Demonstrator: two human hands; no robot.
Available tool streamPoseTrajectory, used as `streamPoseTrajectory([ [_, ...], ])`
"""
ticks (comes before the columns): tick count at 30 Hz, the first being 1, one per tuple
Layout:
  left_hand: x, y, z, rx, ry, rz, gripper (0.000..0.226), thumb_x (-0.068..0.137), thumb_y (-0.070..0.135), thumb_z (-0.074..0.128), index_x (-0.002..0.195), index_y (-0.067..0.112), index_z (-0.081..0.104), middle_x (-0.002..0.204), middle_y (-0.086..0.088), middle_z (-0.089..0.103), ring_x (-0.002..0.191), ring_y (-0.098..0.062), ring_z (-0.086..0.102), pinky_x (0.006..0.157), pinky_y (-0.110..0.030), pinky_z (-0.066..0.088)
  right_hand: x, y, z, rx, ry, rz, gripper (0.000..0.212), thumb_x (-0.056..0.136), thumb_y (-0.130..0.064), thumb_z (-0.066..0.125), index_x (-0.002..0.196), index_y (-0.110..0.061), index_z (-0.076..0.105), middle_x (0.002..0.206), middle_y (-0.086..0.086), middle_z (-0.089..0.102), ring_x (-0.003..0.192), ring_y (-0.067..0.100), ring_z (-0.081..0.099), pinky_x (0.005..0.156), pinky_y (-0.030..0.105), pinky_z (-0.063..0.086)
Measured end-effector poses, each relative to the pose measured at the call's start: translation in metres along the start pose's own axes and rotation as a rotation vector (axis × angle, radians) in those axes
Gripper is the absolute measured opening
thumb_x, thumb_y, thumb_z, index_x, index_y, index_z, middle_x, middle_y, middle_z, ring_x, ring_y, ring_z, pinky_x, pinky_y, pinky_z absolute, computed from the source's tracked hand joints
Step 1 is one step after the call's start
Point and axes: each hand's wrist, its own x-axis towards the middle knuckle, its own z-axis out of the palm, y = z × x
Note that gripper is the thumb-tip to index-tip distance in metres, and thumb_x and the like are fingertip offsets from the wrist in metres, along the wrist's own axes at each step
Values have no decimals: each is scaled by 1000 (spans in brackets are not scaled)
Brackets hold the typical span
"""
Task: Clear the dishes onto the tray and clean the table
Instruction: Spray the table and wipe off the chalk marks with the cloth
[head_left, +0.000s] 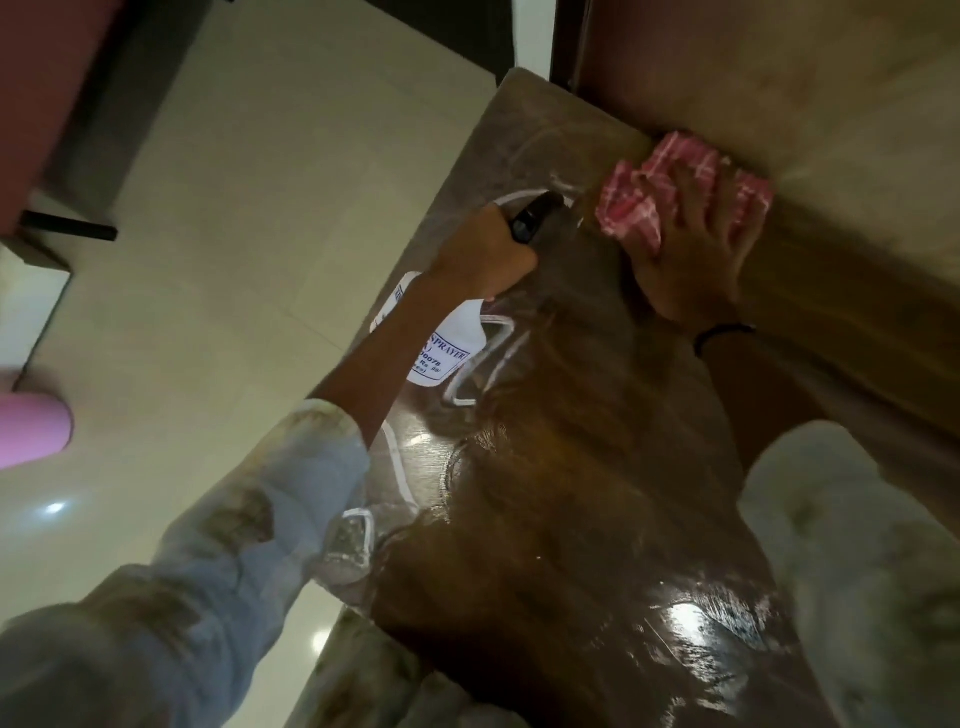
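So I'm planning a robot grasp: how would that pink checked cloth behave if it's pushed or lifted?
The pink checked cloth is bunched in folds under the right hand, so it is probably floppy and would drape if lifted. It looks thin, likely light. On the glossy table it should slide readily when pushed, crumpling rather than holding its shape.

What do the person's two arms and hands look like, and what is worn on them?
Both arms wear pale, whitish sleeves with a faint dark blotchy pattern. The left sleeve is rolled up with a folded cuff, so the forearm is bare down to the left hand. The right sleeve also ends above the forearm. A thin black band circles the wrist just below the right hand. No gloves are visible.
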Motion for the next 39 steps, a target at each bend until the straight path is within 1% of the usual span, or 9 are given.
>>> streamPoseTrajectory([
  [4,13,-5,-10,11,-12,-8,15,78,8,57,93,8,62,59,-4,52,51,-18,52,43,-20,37,18,-47,8,-21,-51,-100,61,94,-57,37,148,-32,27,159,6,19,145,42,7,108,68,-4],
  [8,28,-1,-19,9,-60,32,13,81,13,58,74,3,61,55,-4,51,46,-16,48,34,-14,36,-14,-30,15,-91,-26,-352,55,94,-59,35,145,-41,28,156,-1,29,145,37,16,111,66,8],
  [12,43,5,-26,58,-52,72,11,84,14,57,85,3,58,60,-3,49,52,-13,49,41,-14,38,-20,-8,8,-85,-5,-222,56,94,-65,22,144,-40,29,154,0,32,145,36,18,112,63,10],
  [16,55,5,-33,47,-2,87,10,85,10,54,75,10,52,63,0,46,58,-14,48,49,-16,34,-4,-19,6,-57,4,-136,57,93,-62,29,145,-39,27,156,2,29,145,38,15,111,64,7],
  [20,60,3,-43,45,27,71,27,86,12,55,107,-3,54,82,-7,53,69,-18,52,50,-16,32,7,-22,5,-62,-8,-121,59,92,-62,29,146,-38,29,156,3,29,144,39,15,111,65,7],
  [26,72,-8,-56,40,45,2,20,81,16,56,92,0,50,68,-1,45,72,-23,53,46,-20,32,28,-41,2,-78,-45,-174,62,91,-63,28,145,-33,34,156,4,29,143,42,16,110,68,8],
  [30,68,-20,-64,-16,10,-28,33,76,11,57,99,-11,58,72,-11,57,62,-24,56,49,-25,45,63,-74,2,-77,-84,-254,68,89,-68,20,148,-35,28,158,5,23,145,41,12,111,68,3],
  [36,52,-41,-74,-37,13,-46,18,75,7,58,89,-5,62,64,-7,55,47,-17,52,35,-17,41,89,-127,15,-76,-66,-71,66,92,-63,25,150,-34,20,161,4,12,146,38,3,110,64,-7],
  [39,38,-47,-74,-68,5,-25,22,77,10,60,89,-8,63,67,-14,59,45,-19,52,38,-20,43,71,-138,16,-45,-80,-248,61,93,-59,28,146,-30,35,158,4,21,146,38,8,110,65,-2],
])
